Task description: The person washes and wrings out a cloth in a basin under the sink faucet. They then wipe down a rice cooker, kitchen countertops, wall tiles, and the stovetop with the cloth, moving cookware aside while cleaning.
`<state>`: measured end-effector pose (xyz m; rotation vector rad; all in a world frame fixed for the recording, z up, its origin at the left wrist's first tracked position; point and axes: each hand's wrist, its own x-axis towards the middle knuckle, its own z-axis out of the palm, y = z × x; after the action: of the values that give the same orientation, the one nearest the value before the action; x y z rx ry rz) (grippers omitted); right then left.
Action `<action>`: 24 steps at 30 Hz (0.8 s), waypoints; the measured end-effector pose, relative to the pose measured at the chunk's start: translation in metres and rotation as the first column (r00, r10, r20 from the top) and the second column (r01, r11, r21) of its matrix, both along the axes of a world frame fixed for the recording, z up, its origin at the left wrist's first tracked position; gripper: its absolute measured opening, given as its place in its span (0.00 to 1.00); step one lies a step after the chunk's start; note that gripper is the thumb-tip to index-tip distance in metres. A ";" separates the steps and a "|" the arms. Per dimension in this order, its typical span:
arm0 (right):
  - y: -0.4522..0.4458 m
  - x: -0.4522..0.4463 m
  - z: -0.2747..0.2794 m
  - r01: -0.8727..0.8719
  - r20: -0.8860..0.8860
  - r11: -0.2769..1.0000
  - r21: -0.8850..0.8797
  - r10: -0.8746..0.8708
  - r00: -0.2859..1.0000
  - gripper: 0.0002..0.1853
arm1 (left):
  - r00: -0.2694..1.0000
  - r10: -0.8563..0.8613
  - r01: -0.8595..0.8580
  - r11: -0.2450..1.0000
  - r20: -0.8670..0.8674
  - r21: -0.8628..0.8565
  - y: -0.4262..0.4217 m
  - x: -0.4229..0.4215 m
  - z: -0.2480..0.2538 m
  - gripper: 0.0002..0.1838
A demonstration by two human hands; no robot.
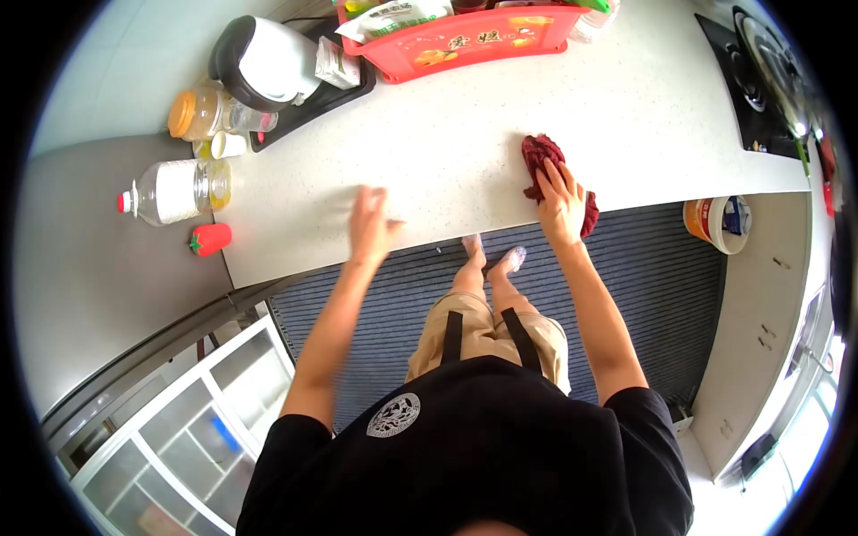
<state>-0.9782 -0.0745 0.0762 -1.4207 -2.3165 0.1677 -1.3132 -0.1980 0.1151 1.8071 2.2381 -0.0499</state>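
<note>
A dark red cloth (542,154) lies crumpled on the white speckled countertop (429,143), near its front edge, with one end hanging over that edge. My right hand (561,207) rests on the cloth, its fingers bent over the fabric. To the left, my left hand (371,225) is over the front part of the counter, blurred by motion. Its fingers look spread, and nothing shows in them. The red object with a green top (211,239) at the counter's left end is some way from my left hand.
Bottles (174,192), a jar (195,113) and a white cup (228,145) stand at the left. Behind are a black tray (313,121), a white-and-black appliance (277,61) and a red basket (465,52). A stove (737,89) is at right, a bucket (715,223) below.
</note>
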 end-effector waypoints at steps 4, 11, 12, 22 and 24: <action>-0.001 -0.002 0.002 0.031 0.031 0.999 0.015 -0.032 0.999 0.25 | 0.968 -0.080 -0.005 0.940 0.237 0.341 -0.008 0.051 -0.013 0.19; -0.003 -0.005 0.002 0.046 0.046 0.998 0.038 -0.048 0.998 0.25 | 0.961 -0.083 -0.016 0.937 0.263 0.350 -0.011 0.045 -0.013 0.19; -0.002 -0.006 0.003 0.048 0.044 0.998 0.040 -0.050 0.998 0.25 | 0.965 -0.085 -0.008 0.936 0.248 0.353 -0.013 0.045 -0.013 0.19; -0.091 -0.161 0.016 -0.289 -0.301 0.957 -0.017 0.271 0.914 0.25 | 0.702 0.118 -0.447 0.841 0.703 0.306 -0.039 0.010 -0.018 0.15; -0.130 -0.215 0.024 -0.561 -0.138 0.827 0.023 0.559 0.818 0.24 | 0.580 0.331 -0.669 0.714 0.744 0.204 -0.058 -0.014 -0.015 0.12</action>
<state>-1.1936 -0.2050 0.1006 -0.6589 -2.5491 0.4434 -1.3272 -0.2562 0.1000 0.9448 2.1873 1.1722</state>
